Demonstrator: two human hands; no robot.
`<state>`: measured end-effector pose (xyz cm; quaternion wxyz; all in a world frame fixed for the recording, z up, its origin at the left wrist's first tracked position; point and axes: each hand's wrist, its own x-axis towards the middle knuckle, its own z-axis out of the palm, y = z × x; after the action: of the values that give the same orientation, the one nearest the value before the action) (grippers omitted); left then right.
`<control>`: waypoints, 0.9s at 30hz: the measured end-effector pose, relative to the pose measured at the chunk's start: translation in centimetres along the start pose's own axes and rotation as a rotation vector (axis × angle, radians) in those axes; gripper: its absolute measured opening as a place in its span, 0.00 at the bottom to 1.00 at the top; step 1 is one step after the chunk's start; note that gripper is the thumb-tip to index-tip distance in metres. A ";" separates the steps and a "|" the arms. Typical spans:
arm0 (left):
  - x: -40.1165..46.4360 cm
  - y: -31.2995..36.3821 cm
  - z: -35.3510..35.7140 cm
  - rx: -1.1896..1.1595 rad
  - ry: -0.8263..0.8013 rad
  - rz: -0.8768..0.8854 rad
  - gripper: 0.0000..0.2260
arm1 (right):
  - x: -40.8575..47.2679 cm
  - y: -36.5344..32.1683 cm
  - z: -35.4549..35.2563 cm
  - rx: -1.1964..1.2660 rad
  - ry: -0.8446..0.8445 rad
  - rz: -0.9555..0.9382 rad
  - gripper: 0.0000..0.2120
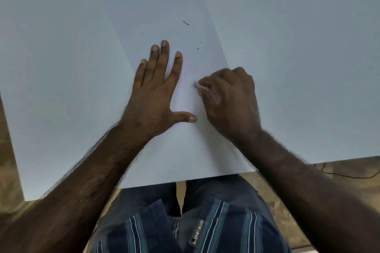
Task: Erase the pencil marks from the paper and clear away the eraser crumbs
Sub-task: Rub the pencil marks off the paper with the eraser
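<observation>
A white sheet of paper (191,146) lies slanted on the pale table. My left hand (156,88) presses flat on it with fingers spread. My right hand (230,98) pinches a small white eraser (197,85), whose grey tip touches the paper just right of my left hand. Dark eraser crumbs (186,23) lie scattered on the paper beyond the eraser, the longest one farthest away, with smaller specks (198,48) nearer. No pencil marks can be made out on the sheet.
The pale table (61,57) stretches wide on all sides of the sheet. Its front edge (308,161) runs close to my body, and the paper's near corner reaches that edge. My lap and a brown floor with a thin cable (349,175) show below.
</observation>
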<state>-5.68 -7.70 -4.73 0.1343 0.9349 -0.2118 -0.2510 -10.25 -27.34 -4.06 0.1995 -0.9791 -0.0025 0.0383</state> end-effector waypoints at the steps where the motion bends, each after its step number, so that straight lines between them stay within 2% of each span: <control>1: 0.0 0.2 -0.2 0.002 -0.001 -0.005 0.60 | -0.8 -0.1 0.1 -0.006 -0.006 0.004 0.07; 6: 0.1 0.8 -0.5 0.049 0.009 -0.028 0.52 | -2.5 -0.5 0.3 -0.002 0.042 0.047 0.07; 10: 0.1 1.0 -0.7 0.051 0.000 -0.037 0.56 | -3.5 -1.2 0.5 0.000 0.045 0.038 0.06; 15: 0.2 0.8 -0.6 0.034 -0.009 -0.046 0.59 | -2.9 -0.6 0.1 -0.056 0.049 -0.095 0.06; 20: 0.3 0.7 -0.4 0.038 -0.005 -0.049 0.59 | 0.2 2.0 -1.4 -0.122 0.206 0.109 0.04; 22: 0.3 0.7 -0.4 0.042 -0.008 -0.049 0.59 | -0.5 1.1 -0.9 -0.104 0.191 0.122 0.05; 27: 0.3 0.7 -0.3 0.032 -0.003 -0.043 0.59 | -3.7 -2.1 0.5 -0.041 0.035 -0.076 0.09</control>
<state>-5.52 -8.39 -4.32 0.1134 0.9409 -0.1960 -0.2520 -13.99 -25.24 -3.40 0.1810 -0.9827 -0.0372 0.0134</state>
